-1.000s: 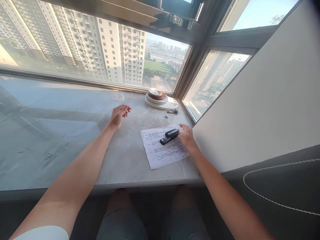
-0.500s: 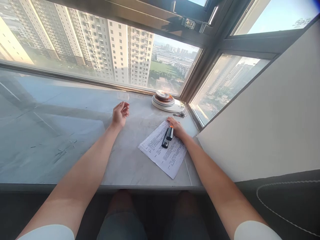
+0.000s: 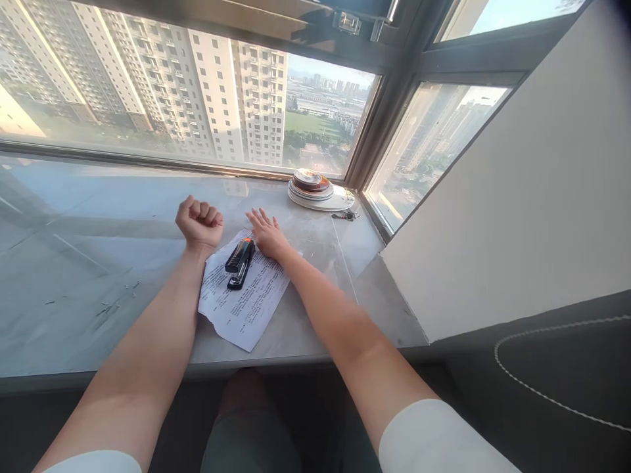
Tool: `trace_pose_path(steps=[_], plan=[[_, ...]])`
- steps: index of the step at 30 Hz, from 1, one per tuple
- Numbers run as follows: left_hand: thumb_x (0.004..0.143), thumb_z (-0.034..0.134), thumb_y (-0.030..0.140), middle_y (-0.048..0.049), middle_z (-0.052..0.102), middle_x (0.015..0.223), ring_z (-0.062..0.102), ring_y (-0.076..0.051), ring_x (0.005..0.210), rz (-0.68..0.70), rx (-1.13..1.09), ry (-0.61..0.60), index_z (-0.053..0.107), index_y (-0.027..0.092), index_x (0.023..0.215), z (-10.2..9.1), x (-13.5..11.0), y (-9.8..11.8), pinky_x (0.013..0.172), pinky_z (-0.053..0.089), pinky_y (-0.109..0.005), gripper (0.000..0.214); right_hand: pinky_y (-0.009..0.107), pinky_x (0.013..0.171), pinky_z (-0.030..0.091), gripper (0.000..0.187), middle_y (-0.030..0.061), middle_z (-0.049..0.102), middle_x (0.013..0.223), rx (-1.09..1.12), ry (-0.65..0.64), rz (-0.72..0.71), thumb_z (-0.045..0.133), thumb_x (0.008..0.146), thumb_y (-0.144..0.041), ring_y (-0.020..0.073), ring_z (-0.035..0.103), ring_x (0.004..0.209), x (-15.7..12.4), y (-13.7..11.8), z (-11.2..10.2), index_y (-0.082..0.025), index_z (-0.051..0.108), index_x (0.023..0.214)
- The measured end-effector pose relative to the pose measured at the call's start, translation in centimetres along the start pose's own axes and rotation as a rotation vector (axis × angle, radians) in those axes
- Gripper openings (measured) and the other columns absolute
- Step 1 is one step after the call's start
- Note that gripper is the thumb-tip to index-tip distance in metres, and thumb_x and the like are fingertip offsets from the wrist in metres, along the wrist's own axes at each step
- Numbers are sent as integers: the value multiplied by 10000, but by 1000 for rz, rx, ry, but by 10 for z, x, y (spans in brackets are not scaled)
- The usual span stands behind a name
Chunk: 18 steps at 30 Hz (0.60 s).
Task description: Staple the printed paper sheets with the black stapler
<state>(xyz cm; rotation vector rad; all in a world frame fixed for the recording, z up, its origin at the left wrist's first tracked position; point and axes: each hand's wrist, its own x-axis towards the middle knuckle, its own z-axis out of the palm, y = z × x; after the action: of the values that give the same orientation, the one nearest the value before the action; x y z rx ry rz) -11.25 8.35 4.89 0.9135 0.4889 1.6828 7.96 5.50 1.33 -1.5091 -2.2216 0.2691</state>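
Note:
My left hand (image 3: 200,225) is curled into a fist at the upper left of the paper, and no object shows in it. Spread fingers mark my right hand (image 3: 269,236), which lies palm down across the upper edge of the printed sheet (image 3: 256,299). Between my two hands, on top of that sheet, rests a black stapler (image 3: 240,264) with an orange patch at its far end. The stapler lies close beside my right hand, and nothing is gripped there.
A stack of plates or shallow dishes (image 3: 310,189) stands by the window corner, with a small bunch of keys or cord (image 3: 345,215) in front. Small scraps (image 3: 111,305) lie on the sill's left part. A white wall (image 3: 517,217) bounds the right side.
The paper and stapler have moved left with my right hand. My left hand has shifted left, and its loosely bent fingers have closed into a fist. The view has turned slightly right.

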Motion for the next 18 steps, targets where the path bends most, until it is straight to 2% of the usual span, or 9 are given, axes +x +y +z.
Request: trace_pose_path(steps=[3,6,8,10,11,13,16,18], plan=[[1011,588,374,47,122,562,177,-88,451,-68,35,-4,126,198,631,5,-1,0,416,259,-255,624,529,1382,188,627,39,283,1817,23,-6,42,371,1121,-132,247,151,1720,-21,12,-13,-255,317,1734],[984,627,400,52,125,557,176,-86,446,-124,76,-37,136,204,612,10,0,-5,413,259,-252,646,629,1378,119,702,70,230,1834,27,-33,116,280,1057,-40,269,92,1727,-53,33,-33,-188,262,1744],[940,688,429,60,126,549,166,-80,447,-142,108,-120,161,208,584,14,0,-13,413,229,-251,673,659,1369,112,729,94,239,1831,-7,-32,228,298,1023,-33,291,110,1724,-75,44,-45,-177,271,1737],[888,757,469,66,157,542,174,-75,454,-158,189,-232,224,214,546,18,-1,-24,423,178,-257,683,697,1353,98,685,143,249,1823,-83,-2,425,314,1044,-91,336,132,1718,-96,49,-56,-162,307,1725],[872,780,497,66,184,538,185,-74,458,-174,260,-286,287,216,529,20,-2,-31,434,154,-262,663,738,1332,87,675,178,229,1822,-135,24,539,320,1050,-113,374,136,1713,-104,51,-60,-158,311,1723],[857,802,548,62,248,526,209,-79,464,-200,452,-385,495,208,550,23,-7,-43,462,137,-269,551,813,1279,89,685,244,180,1818,-204,61,669,357,1045,-133,448,146,1696,-116,52,-64,-159,297,1726],[812,848,545,46,379,527,288,-92,496,-143,795,-573,785,189,775,26,-14,-56,516,204,-272,363,838,1242,152,725,257,220,1802,-185,77,629,460,1008,-138,483,207,1669,-124,55,-64,-200,310,1715],[805,853,538,36,452,546,345,-104,529,-76,964,-682,858,206,899,27,-18,-60,555,256,-276,346,824,1237,195,700,243,336,1761,-150,100,564,497,983,-134,471,287,1637,-126,56,-66,-210,391,1670]])
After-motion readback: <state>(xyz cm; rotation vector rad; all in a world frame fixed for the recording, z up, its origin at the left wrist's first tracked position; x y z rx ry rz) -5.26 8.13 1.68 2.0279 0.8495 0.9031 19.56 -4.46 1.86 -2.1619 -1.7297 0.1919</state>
